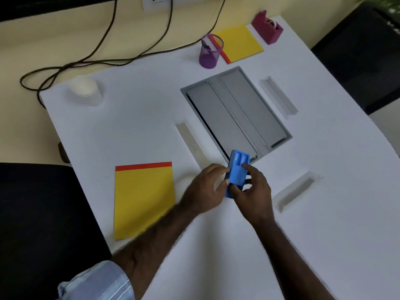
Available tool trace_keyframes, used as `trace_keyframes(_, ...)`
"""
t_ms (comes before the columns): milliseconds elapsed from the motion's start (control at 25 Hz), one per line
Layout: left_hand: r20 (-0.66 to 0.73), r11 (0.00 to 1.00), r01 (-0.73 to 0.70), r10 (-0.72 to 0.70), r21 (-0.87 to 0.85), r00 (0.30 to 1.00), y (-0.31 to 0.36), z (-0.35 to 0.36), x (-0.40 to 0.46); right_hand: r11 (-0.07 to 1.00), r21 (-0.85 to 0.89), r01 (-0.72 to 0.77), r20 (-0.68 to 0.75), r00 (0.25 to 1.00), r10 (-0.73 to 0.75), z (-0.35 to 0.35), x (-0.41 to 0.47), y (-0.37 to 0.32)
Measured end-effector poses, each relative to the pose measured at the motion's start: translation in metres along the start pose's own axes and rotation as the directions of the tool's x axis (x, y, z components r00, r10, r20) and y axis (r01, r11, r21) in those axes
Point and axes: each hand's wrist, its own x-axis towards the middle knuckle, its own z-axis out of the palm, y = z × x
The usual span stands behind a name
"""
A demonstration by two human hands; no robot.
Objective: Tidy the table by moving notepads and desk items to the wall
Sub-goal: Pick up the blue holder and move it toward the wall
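I see both hands together near the middle of the white desk [324, 213], at the near corner of the grey recessed hatch [236, 111]. The left hand [205, 189] and the right hand [255, 193] share one blue plastic desk organiser [237, 172]; the fingers of each hand are closed on its sides, left from the left, right from the right with the thumb on top. The organiser is tilted, its far end over the hatch's corner, and I cannot tell whether its near end touches the desk.

To the left of the hands a yellow notepad with a red top strip [144, 200] lies flat near the desk's left edge, apart from the left forearm's sleeve [97, 282]. At the far edge, by the wall, a second yellow notepad [240, 43] lies flat with a purple mesh pen cup [210, 51] just beside it on the left and a magenta tape dispenser [267, 27] near its right, at the far right corner. A white paper cup [86, 89] stands at the far left corner. Black cables [104, 59] trail beyond the far edge.
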Motion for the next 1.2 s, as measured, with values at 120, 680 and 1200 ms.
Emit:
trace_keyframes(120,-0.106,0.999,-0.013,0.017,0.042,0.994,-0.031,-0.048,0.03,0.992,-0.024,0.124,0.093,0.988,-0.122,0.032,0.049,-0.041)
trace_keyframes(680,-0.416,0.953,0.233,-0.136,0.193,0.899,-0.16,-0.202,0.148,0.824,-0.177,0.538,0.381,0.81,-0.446,0.187,0.25,-0.227)
trace_keyframes(1200,-0.517,0.838,0.503,-0.34,0.213,0.786,-0.191,-0.195,0.146,0.773,-0.228,0.592,0.448,0.768,-0.457,0.265,0.312,-0.274)
